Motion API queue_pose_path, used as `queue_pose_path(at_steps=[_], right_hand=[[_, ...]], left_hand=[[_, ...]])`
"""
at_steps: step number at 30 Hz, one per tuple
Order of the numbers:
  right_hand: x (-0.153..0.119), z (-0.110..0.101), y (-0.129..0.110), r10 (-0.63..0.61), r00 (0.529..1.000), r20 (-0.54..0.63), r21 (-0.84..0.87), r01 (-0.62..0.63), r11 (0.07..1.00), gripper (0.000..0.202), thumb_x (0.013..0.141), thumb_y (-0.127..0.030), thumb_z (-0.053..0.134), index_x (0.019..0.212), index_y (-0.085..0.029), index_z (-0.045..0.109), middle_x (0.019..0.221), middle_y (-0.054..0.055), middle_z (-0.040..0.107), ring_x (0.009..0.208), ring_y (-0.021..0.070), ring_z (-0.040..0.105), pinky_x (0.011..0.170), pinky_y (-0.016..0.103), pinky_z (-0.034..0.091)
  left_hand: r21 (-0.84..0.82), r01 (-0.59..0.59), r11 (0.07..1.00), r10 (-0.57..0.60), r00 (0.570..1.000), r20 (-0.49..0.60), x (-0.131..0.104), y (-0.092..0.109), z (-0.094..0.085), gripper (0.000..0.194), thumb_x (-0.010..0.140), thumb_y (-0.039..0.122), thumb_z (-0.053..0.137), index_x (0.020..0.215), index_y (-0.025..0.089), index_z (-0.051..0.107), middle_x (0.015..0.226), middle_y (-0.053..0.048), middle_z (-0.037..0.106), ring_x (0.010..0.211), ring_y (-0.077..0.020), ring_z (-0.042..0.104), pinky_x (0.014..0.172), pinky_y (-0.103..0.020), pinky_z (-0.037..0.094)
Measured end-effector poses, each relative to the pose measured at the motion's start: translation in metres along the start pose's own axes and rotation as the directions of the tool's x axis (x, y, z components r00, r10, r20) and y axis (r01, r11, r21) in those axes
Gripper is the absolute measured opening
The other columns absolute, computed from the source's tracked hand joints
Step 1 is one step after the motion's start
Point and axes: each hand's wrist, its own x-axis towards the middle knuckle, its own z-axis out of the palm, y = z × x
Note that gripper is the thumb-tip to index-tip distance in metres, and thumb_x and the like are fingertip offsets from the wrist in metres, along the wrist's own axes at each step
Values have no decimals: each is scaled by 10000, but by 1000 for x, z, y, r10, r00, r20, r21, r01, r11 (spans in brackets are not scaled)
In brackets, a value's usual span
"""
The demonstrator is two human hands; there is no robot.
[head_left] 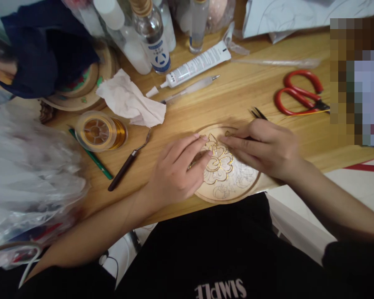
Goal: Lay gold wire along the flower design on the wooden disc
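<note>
A round wooden plate (217, 198) lies at the table's front edge, with pencil line drawings and a flower outlined in gold wire (217, 169) on its face. From the left, my left hand (182, 168) rests over the plate, fingers stretched apart, fingertips touching the flower's upper left edge. My right hand (262, 145) is closed in a pinch at the plate's upper right, with a small bit of gold wire (229, 133) at its fingertips. Two dark prongs, like tweezer tips (258, 113), show beyond that hand; I cannot tell whether it holds them.
Left of the plate are a spool of gold wire (100, 132), a dark-handled palette knife (124, 166), a green pencil (90, 153) and crumpled tissue (131, 99). Behind lie a white tube (199, 64), a pen (191, 88) and bottles (152, 37). Red-handled scissors (296, 97) lie right.
</note>
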Motion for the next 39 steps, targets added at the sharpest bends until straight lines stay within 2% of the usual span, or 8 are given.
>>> queue_pose_path(at_steps=[5,14,21,26,33,35,37,39], right_hand=[[2,-1,-2,109,992,67,7,-110,994,227,966,-341,536,877,-233,715,724,39,652,721,171,651,606,315,526],[2,-1,-3,173,982,81,75,-179,981,214,960,-346,545,857,-237,698,723,40,636,724,176,644,651,323,538],[-1,-1,-1,-2,1000,3,-26,2,1000,136,955,-275,571,982,-225,694,810,40,681,782,171,662,626,300,515],[-3,0,2,-156,987,-47,-156,148,977,156,893,-189,654,1043,-168,691,826,62,681,749,182,636,620,323,500],[-1,-1,2,-175,979,-103,-164,157,974,212,837,-171,709,1044,-131,690,856,90,688,751,202,620,629,357,485],[0,-9,1,-136,979,-155,-155,112,981,198,836,-156,696,1033,-137,687,864,96,681,760,201,619,648,358,495],[0,-23,2,-39,963,-267,-149,-2,989,185,843,-119,657,1019,-168,683,897,91,686,787,195,631,678,351,508],[1,-39,8,96,913,-396,-154,-169,974,160,859,-121,623,979,-204,688,908,74,700,798,190,649,685,341,511]], left_hand=[[-3,10,1000,-10,1000,0,-1,0,0,274,844,87,591,1109,73,661,1226,-190,653,1163,-326,617,915,-471,581],[-88,21,996,-15,998,69,-2,1,0,319,876,194,601,1177,97,649,1314,-198,607,1240,-347,560,963,-522,541],[-117,39,992,-28,995,95,-2,1,0,326,876,193,621,1184,92,658,1361,-211,578,1291,-365,527,1019,-535,510],[-151,47,987,-33,995,97,0,0,-1,315,872,183,634,1164,71,674,1372,-245,561,1321,-396,500,1030,-549,502],[-157,53,986,-37,994,101,1,1,-3,300,893,199,620,1154,67,682,1353,-250,578,1327,-388,500,1015,-551,519],[-152,55,987,-42,995,89,1,1,-3,293,899,204,610,1151,74,684,1343,-237,590,1323,-379,506,1007,-550,527],[-140,51,989,-41,996,75,1,2,-3,291,904,210,599,1152,84,685,1334,-226,602,1314,-370,518,985,-546,545],[-126,52,991,-44,997,64,1,2,-3,283,912,222,588,1146,98,689,1334,-212,607,1310,-354,525,974,-534,556]])
